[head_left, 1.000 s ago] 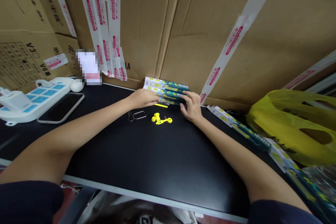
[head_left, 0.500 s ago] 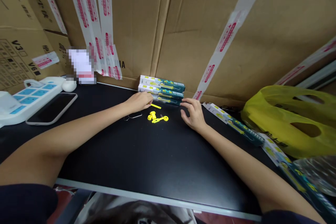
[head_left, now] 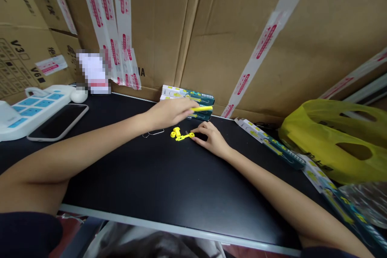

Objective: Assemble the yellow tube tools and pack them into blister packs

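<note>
Above the black table, my left hand (head_left: 171, 112) is closed around a thin yellow plastic tube (head_left: 203, 108), whose free end points right. My right hand (head_left: 211, 139) reaches down to the ring end of a flat yellow plastic piece (head_left: 182, 138) lying on the table. Thumb and index finger are closed about that ring. Beside the index fingertip lies a small metal spring (head_left: 186, 132). Just left are a yellow flanged cap (head_left: 177, 131) and a smaller yellow round piece (head_left: 172, 134). A bent metal wire (head_left: 156, 132) lies below my left wrist.
Printed boxes (head_left: 199, 96) are stacked behind my hands, against cardboard. More boxes (head_left: 272, 145) line the right side, near a yellow plastic bag (head_left: 326, 141). A phone (head_left: 59, 123) and a white power strip (head_left: 39, 107) are at left. The table's front edge (head_left: 157, 226) is near me.
My left hand has lifted and moved right with the yellow tube. My right hand has moved left and down to the ring-ended yellow piece, its fingers closing there.
</note>
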The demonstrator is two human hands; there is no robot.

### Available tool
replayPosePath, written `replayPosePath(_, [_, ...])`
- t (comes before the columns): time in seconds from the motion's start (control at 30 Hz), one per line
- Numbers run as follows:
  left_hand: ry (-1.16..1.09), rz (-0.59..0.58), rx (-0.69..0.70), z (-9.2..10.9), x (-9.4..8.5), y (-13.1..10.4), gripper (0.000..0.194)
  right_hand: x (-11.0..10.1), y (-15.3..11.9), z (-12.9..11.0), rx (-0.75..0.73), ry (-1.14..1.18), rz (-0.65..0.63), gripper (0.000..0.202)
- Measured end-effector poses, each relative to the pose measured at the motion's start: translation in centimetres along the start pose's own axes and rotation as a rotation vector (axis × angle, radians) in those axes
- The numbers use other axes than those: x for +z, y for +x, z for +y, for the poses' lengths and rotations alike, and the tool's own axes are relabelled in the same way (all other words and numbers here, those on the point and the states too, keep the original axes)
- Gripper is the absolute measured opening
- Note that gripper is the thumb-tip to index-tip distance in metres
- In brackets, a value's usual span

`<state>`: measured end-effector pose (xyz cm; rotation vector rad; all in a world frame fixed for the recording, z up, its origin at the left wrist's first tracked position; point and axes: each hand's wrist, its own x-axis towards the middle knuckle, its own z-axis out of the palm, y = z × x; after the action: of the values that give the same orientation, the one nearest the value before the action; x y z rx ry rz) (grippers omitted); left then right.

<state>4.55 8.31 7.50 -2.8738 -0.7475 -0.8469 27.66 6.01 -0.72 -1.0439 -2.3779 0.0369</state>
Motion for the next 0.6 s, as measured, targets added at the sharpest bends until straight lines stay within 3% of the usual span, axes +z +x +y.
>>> replayPosePath(0.1, [-0.023, -0.112, 0.038, 2.2, 0.9, -0.9, 0.027, 0.2, 0.0, 0.4, 0.004, 0.063, 0.021, 0.019])
replayPosePath(0.2, [0.008, -0.172, 0.016, 2.8, 2.5, -3.2, 0.026, 0.2, -0.2, 0.4, 0.025, 0.101, 0.038, 0.016])
replayPosePath(0.4, [-0.033, -0.115, -0.118, 2.3, 4.0, -7.9, 0.023, 0.2, -0.5, 0.7, 0.141, 0.218, 0.085, 0.011])
replayPosePath(0.6, [0.015, -0.07, -0.19, 2.2, 4.4, -8.3, 0.022, 0.4, -0.8, -0.7, 0.264, 0.459, 0.045, 0.016])
